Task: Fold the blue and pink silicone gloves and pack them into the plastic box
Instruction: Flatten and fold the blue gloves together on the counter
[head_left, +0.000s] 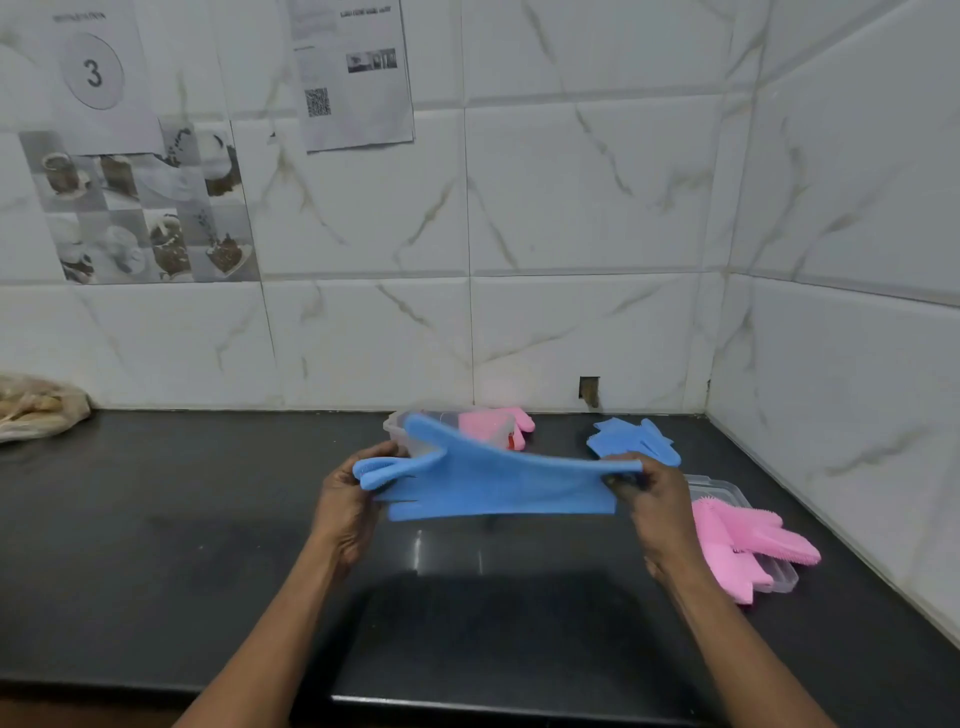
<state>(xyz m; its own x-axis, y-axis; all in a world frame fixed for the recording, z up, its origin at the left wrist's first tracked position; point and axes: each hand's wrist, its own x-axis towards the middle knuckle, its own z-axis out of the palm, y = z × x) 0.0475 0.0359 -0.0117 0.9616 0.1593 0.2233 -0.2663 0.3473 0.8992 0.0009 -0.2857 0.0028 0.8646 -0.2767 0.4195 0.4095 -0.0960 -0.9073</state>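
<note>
I hold a blue silicone glove (493, 483) stretched flat above the black counter. My left hand (347, 499) grips its finger end and my right hand (652, 499) grips its cuff end. Behind the glove stands the clear plastic box (397, 427), partly hidden, with a pink glove (498, 423) in it, fingers hanging over the far right rim. A second blue glove (631, 440) lies on the counter near the back wall. Another pink glove (748, 540) rests on the clear lid (776, 579) at the right.
The black counter (208, 545) runs to a tiled wall behind and another at the right, forming a corner. A plastic bag (36, 408) lies at the far left by the wall. Papers hang on the back wall. The counter's front edge is just below my forearms.
</note>
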